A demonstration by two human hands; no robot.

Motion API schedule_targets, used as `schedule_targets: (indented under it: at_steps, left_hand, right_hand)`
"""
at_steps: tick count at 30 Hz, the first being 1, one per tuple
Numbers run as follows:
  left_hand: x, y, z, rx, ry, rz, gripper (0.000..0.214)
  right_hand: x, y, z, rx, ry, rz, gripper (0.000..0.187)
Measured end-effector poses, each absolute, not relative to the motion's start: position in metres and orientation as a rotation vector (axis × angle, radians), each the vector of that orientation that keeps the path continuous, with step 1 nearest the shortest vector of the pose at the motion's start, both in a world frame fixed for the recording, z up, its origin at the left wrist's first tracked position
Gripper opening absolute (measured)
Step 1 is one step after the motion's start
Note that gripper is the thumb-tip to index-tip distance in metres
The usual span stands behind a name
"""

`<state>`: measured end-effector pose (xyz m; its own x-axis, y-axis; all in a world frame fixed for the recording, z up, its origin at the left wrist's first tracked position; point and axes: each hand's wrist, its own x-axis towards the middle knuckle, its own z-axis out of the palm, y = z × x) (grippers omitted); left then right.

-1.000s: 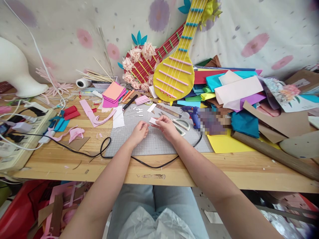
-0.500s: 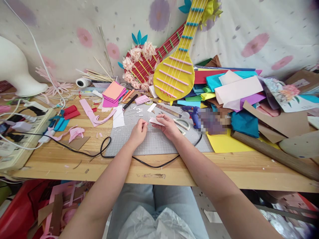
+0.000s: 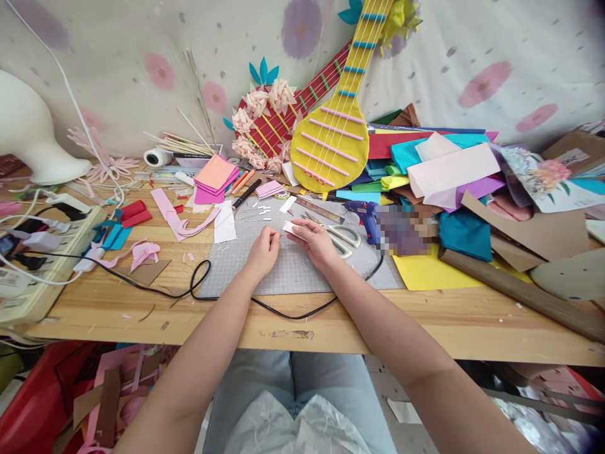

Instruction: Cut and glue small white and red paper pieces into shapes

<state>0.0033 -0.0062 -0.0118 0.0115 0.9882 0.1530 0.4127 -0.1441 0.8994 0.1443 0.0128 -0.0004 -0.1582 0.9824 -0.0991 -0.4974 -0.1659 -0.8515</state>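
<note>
Over the grey cutting mat (image 3: 293, 274) my right hand (image 3: 317, 242) pinches a small pale pink paper piece (image 3: 289, 227) by its near edge. My left hand (image 3: 263, 250) is closed just left of it, fingertips pinched together close to the piece's left end; what they hold is too small to make out. Scissors (image 3: 344, 236) lie just right of my right hand. A metal ruler (image 3: 320, 210) and small white paper scraps (image 3: 261, 211) lie on the far part of the mat.
A blue glue gun (image 3: 366, 217) stands right of the mat, its black cable (image 3: 198, 280) looping along the mat's near edge. Coloured paper sheets (image 3: 439, 170) pile up at right. Paper guitars (image 3: 333, 135) lean on the wall. A power strip (image 3: 45, 243) sits at left.
My right hand has turned and lifted the pink piece a little; my left hand's fingertips stay pinched beside it. Nothing else moved.
</note>
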Motion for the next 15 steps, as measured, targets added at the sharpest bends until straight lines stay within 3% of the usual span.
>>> schedule_targets:
  at_steps: [15]
  left_hand:
    - [0.0039,-0.0086,-0.0087,1.682,1.429,1.009,0.013]
  right_hand:
    - [0.1477,0.0122,0.0040,-0.696,-0.778,1.658,0.010]
